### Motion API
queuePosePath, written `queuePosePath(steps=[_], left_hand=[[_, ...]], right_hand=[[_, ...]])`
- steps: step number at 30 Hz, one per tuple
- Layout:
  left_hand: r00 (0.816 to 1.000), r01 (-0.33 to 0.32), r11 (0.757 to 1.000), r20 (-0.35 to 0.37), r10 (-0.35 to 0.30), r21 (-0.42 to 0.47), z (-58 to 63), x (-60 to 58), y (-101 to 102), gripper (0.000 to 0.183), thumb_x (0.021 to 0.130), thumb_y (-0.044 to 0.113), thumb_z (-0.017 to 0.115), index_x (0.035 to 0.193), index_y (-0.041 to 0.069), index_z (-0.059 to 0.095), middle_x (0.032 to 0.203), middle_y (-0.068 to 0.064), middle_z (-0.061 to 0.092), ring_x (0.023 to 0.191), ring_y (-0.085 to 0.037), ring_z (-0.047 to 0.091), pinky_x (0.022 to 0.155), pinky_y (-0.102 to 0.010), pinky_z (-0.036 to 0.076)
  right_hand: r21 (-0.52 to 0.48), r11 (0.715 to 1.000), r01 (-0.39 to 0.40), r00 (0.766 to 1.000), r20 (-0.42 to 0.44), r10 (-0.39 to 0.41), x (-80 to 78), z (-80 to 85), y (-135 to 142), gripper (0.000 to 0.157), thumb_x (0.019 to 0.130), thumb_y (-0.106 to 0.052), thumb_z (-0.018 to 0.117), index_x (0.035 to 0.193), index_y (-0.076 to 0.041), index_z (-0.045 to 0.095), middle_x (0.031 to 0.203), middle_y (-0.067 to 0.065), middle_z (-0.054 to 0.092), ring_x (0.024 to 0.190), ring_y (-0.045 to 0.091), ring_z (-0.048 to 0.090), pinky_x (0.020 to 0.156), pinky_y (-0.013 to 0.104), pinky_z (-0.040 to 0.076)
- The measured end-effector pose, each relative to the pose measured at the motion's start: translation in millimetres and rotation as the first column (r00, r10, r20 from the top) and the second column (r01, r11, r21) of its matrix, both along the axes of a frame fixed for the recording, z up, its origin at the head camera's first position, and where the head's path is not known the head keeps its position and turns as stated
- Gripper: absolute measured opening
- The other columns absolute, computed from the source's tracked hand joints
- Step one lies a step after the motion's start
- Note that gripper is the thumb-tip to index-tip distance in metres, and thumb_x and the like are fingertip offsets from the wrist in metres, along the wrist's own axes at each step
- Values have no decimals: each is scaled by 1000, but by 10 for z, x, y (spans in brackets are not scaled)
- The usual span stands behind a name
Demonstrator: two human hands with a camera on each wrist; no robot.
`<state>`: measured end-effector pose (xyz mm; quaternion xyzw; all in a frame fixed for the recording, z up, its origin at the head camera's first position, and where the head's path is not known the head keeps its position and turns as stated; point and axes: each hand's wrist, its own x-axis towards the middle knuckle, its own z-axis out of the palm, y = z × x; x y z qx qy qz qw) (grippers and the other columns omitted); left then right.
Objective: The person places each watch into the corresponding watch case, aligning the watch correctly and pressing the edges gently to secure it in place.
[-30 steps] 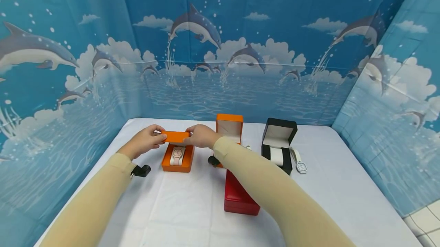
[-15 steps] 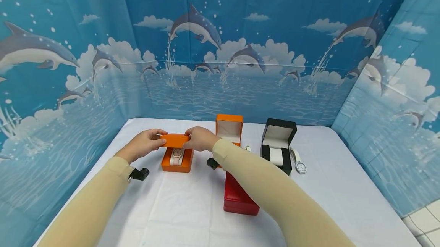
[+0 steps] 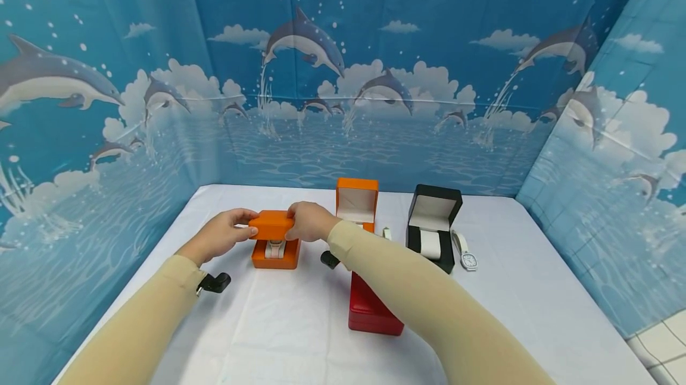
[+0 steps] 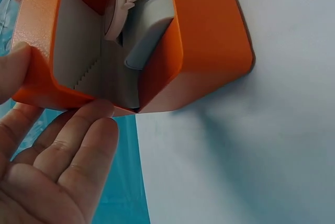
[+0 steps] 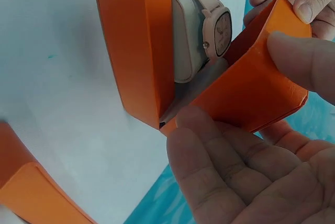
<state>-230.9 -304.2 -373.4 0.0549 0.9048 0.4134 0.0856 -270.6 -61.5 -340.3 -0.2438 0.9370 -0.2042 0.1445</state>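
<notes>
Red box [image 3: 370,310]: foremost on the bench [image 3: 278,325], partly hidden by the right sleeve [image 3: 412,296].

Orange box base [image 3: 274,263]: flat on the bench, left of the red box; likely best kept from sliding under pressure.

Pale pink watch [image 5: 219,33]: seated round a pale cushion [image 5: 185,35] in the base; its case probably needs clear room inside the lid.

Orange lid [image 3: 270,227]: tilted, part-closed over the watch; gentle, equal pressure at both ends should spare the hinge [image 5: 163,125] a twist.

Left hand [image 3: 220,235]: thumb and fingers pinch the lid's left end.

Right hand [image 3: 313,222]: thumb and fingers pinch its right end. Fingertips of both lie close to the hinge; clearance there seems prudent.

Orientation: box opens toward the person, hinge at the far side; watch strap's long axis runs near to far. Box's longer side: uncertain.

Loose watch [image 3: 469,262]: just beside the open black box [image 3: 435,212].

Second orange box [image 3: 356,184]: open, right of the hands.

Dolphin-print curtain [image 3: 343,147]: behind all.
</notes>
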Motion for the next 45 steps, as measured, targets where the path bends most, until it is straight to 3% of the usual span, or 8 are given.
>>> queuePosePath(steps=[10, 18, 26, 31, 37, 45], left_hand=[[1000, -19, 998, -15, 18, -56, -93, 36, -14, 48, 104, 31, 68, 146, 9, 59, 149, -19, 59, 130, -37, 64, 115, -57, 48], [1000, -21, 998, -12, 21, -61, -141, 81, -10, 48, 102, 30, 71, 144, 10, 60, 150, -18, 58, 131, -38, 63, 115, -57, 48], [1000, 1, 999, 24, 0, -44, -198, 128, 3, 53, 99, 21, 74, 148, 7, 58, 155, -19, 54, 130, -34, 66, 103, -46, 58], [1000, 1, 991, 4, 0, -137, -176, 128, 11, 53, 97, 25, 76, 145, 7, 63, 149, -19, 61, 120, -30, 69, 91, -41, 60], [1000, 11, 975, 5, -10, -221, -116, 85, 41, 52, 95, 29, 79, 141, 7, 67, 140, -15, 68, 130, -37, 60, 107, -54, 52], [999, 40, 959, 29, -33, -280, -16, 49, 76, 50, 93, 25, 82, 137, 4, 70, 132, -15, 72, 124, -36, 62, 107, -57, 52]], right_hand=[[57, 998, -11, 1000, -16, 12, 41, -63, -15, 48, 96, -25, 77, 140, -10, 65, 136, 4, 69, 118, 19, 64, 108, 36, 54], [94, 995, -30, 999, -37, 34, 84, -83, -44, 46, 95, -24, 79, 136, -10, 67, 132, 4, 70, 115, 19, 65, 107, 36, 55], [174, 981, -84, 993, -65, 96, 144, -102, -56, 41, 95, -29, 80, 132, -12, 73, 129, 2, 74, 108, 17, 66, 101, 32, 57], [190, 977, -99, 989, -87, 117, 168, -102, -44, 41, 96, -29, 79, 133, -12, 73, 130, 2, 74, 112, 17, 66, 104, 32, 56], [203, 973, -108, 988, -90, 128, 171, -108, -30, 40, 97, -29, 78, 133, -13, 74, 129, 1, 74, 110, 17, 66, 103, 32, 57], [221, 969, -111, 985, -105, 137, 186, -131, -63, 38, 97, -29, 78, 132, -13, 74, 127, 0, 75, 103, 13, 65, 100, 28, 57]])
